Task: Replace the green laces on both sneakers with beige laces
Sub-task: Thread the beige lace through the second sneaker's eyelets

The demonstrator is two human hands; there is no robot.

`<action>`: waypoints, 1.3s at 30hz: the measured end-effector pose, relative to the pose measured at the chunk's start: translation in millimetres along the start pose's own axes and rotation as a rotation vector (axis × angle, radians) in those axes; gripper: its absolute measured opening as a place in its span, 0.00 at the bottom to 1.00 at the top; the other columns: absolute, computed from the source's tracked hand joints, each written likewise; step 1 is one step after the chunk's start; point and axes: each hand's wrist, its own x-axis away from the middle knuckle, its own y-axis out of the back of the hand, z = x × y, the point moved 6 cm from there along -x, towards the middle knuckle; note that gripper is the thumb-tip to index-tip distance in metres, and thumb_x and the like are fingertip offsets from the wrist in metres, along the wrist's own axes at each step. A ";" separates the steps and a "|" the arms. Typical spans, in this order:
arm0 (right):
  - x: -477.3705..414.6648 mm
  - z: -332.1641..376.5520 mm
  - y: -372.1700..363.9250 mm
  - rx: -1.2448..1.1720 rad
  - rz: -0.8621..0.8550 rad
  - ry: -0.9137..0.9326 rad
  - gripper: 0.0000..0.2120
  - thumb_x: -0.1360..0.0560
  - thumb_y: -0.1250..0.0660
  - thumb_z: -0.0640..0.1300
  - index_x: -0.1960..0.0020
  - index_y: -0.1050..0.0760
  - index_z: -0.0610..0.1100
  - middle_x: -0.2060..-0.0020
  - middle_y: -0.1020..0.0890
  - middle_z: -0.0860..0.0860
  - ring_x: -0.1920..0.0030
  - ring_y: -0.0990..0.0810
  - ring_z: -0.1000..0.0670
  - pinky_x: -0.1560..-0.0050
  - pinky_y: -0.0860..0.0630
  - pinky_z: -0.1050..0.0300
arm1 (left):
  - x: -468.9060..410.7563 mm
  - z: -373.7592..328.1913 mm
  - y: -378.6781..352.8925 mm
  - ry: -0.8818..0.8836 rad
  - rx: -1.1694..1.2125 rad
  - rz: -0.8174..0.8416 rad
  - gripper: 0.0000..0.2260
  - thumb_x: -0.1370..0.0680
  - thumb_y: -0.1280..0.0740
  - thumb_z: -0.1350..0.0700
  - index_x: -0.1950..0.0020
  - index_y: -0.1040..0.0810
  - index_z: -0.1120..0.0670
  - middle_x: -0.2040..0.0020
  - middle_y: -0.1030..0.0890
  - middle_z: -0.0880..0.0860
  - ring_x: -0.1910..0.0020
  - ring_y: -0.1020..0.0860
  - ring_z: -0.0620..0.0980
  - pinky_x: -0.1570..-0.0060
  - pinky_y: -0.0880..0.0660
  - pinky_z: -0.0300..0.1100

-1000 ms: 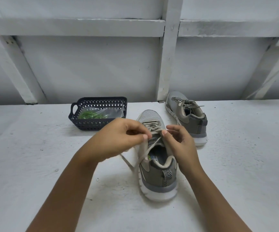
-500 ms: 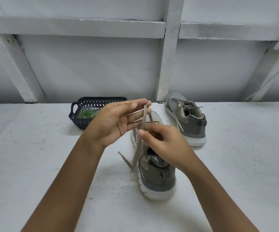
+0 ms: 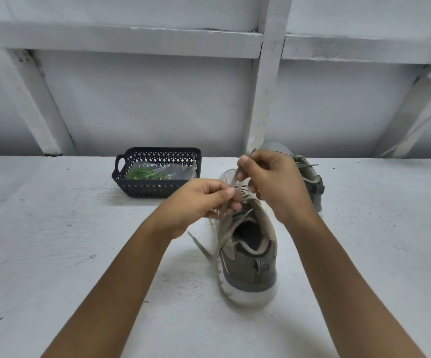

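- Head view: the near sneaker (image 3: 248, 262) sits on the white table (image 3: 54, 254) straight ahead of you. Its heel is toward you and its toe points away, so its long axis runs almost along your line of sight, leaning slightly left at the toe.
- Your hands work just above its tongue and upper eyelets. The left hand (image 3: 196, 202) is lower and closer to the eyelets, thumb and fingertips pinching the beige lace (image 3: 235, 180).
- The right hand (image 3: 274, 184) is higher and farther out, pinching the same lace near its upper end, so the strand runs straight and steep between the two.
- The coming move, as I judge it, turns on that line. The lace climbs up and away toward your right hand, and your left, nearer the eyelets, is better placed to guide or tighten.
- The lace is flat and pale. Crossings already show over the tongue, and one loose end trails on the table left of the shoe.
- The far sneaker (image 3: 310, 182) lies beyond your right hand, partly hidden — its laces look beige too.
- A dark basket (image 3: 157, 152) at the left rear holds a clear bag (image 3: 183, 173) with green laces inside.
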 end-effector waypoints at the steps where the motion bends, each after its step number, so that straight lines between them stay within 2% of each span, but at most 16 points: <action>1: -2.4 0.3 0.3 0.005 0.000 -0.004 0.12 0.23 0.36 0.43 0.65 0.24 0.48 0.72 0.20 0.54 0.75 0.30 0.55 0.72 0.35 0.62 | 0.8 -0.5 0.6 -0.005 -0.010 0.003 0.09 0.21 0.39 0.57 0.55 0.20 0.53 0.63 0.18 0.46 0.60 0.23 0.44 0.55 0.30 0.41; 9: -20.9 -8.6 16.4 -0.051 -0.087 -0.102 0.11 0.21 0.38 0.40 0.62 0.24 0.42 0.71 0.20 0.53 0.79 0.31 0.58 0.76 0.35 0.65 | 5.6 8.4 16.2 -0.011 -0.073 0.059 0.07 0.23 0.34 0.59 0.56 0.17 0.50 0.62 0.16 0.49 0.63 0.22 0.43 0.56 0.30 0.39; 11: -23.5 -13.8 17.2 -0.057 -0.098 -0.142 0.11 0.21 0.38 0.40 0.62 0.24 0.42 0.71 0.20 0.53 0.79 0.30 0.58 0.76 0.35 0.65 | 7.4 8.6 18.8 -0.017 -0.049 0.094 0.04 0.26 0.30 0.56 0.55 0.16 0.52 0.60 0.16 0.51 0.63 0.21 0.44 0.55 0.28 0.39; 14: -24.3 -22.0 14.6 -0.054 -0.061 -0.200 0.09 0.21 0.39 0.40 0.57 0.22 0.41 0.69 0.19 0.52 0.79 0.26 0.59 0.77 0.32 0.67 | 6.7 7.9 22.7 -0.021 0.048 0.069 0.07 0.29 0.32 0.57 0.54 0.18 0.55 0.58 0.15 0.53 0.65 0.20 0.45 0.56 0.27 0.40; 16: -20.1 -25.6 10.0 0.038 0.006 -0.207 0.07 0.21 0.38 0.42 0.50 0.23 0.42 0.62 0.18 0.49 0.73 0.22 0.56 0.73 0.28 0.65 | 4.8 9.2 25.2 0.007 0.180 -0.022 0.04 0.26 0.34 0.60 0.55 0.21 0.56 0.60 0.15 0.52 0.65 0.19 0.44 0.59 0.26 0.36; 18: -12.5 -24.6 6.8 0.313 0.040 -0.126 0.08 0.22 0.38 0.46 0.48 0.23 0.43 0.57 0.18 0.50 0.61 0.20 0.52 0.62 0.27 0.59 | 3.1 14.1 27.6 0.047 0.284 -0.121 0.04 0.24 0.35 0.62 0.57 0.21 0.55 0.60 0.15 0.51 0.64 0.18 0.43 0.60 0.26 0.34; 20: 0.0 -20.6 3.1 0.538 0.040 -0.027 0.10 0.22 0.38 0.49 0.50 0.23 0.43 0.57 0.21 0.51 0.54 0.23 0.51 0.56 0.31 0.59 | 1.3 20.4 28.7 0.068 0.316 -0.195 0.07 0.25 0.33 0.61 0.61 0.18 0.53 0.62 0.15 0.48 0.64 0.19 0.42 0.59 0.28 0.36; 23: 14.0 -25.3 -7.6 0.671 0.098 0.016 0.13 0.22 0.38 0.50 0.54 0.20 0.41 0.56 0.27 0.48 0.50 0.26 0.46 0.54 0.35 0.58 | 0.6 28.7 30.2 0.088 0.341 -0.307 0.10 0.27 0.31 0.61 0.66 0.16 0.52 0.64 0.17 0.44 0.66 0.25 0.41 0.62 0.30 0.35; 26: 17.7 -38.3 -15.1 0.777 0.170 0.014 0.17 0.22 0.39 0.53 0.57 0.19 0.42 0.54 0.26 0.46 0.44 0.28 0.45 0.44 0.32 0.53 | -0.2 34.5 26.7 0.081 0.269 -0.334 0.07 0.26 0.30 0.60 0.62 0.16 0.52 0.65 0.18 0.42 0.68 0.25 0.40 0.62 0.31 0.35; 29: 16.5 -43.4 -16.9 0.755 0.168 -0.006 0.19 0.24 0.39 0.58 0.63 0.20 0.46 0.56 0.22 0.44 0.44 0.28 0.47 0.46 0.31 0.52 | -0.6 36.5 21.1 0.054 0.181 -0.329 0.04 0.26 0.31 0.62 0.59 0.18 0.57 0.63 0.17 0.41 0.69 0.24 0.35 0.62 0.30 0.35; 32: 13.8 -47.4 -18.9 0.723 0.156 -0.009 0.16 0.26 0.36 0.58 0.64 0.19 0.50 0.54 0.22 0.45 0.45 0.28 0.47 0.46 0.30 0.53 | 0.0 35.3 18.8 -0.020 0.154 -0.376 0.03 0.26 0.31 0.67 0.56 0.19 0.65 0.65 0.18 0.43 0.70 0.23 0.34 0.67 0.30 0.26; 35: 12.0 -52.4 -17.8 0.633 0.160 -0.048 0.12 0.25 0.35 0.52 0.65 0.20 0.51 0.51 0.22 0.45 0.43 0.28 0.47 0.44 0.31 0.55 | 0.9 33.8 15.8 -0.076 0.124 -0.399 0.04 0.27 0.32 0.69 0.57 0.19 0.64 0.63 0.19 0.46 0.70 0.24 0.33 0.68 0.31 0.24; 39: 8.4 -59.3 -16.6 0.551 0.163 -0.073 0.16 0.26 0.34 0.49 0.72 0.29 0.57 0.54 0.21 0.44 0.46 0.26 0.45 0.45 0.29 0.53 | -1.4 39.5 13.6 -0.105 0.064 -0.406 0.07 0.27 0.31 0.68 0.62 0.18 0.58 0.64 0.17 0.44 0.64 0.21 0.35 0.60 0.27 0.27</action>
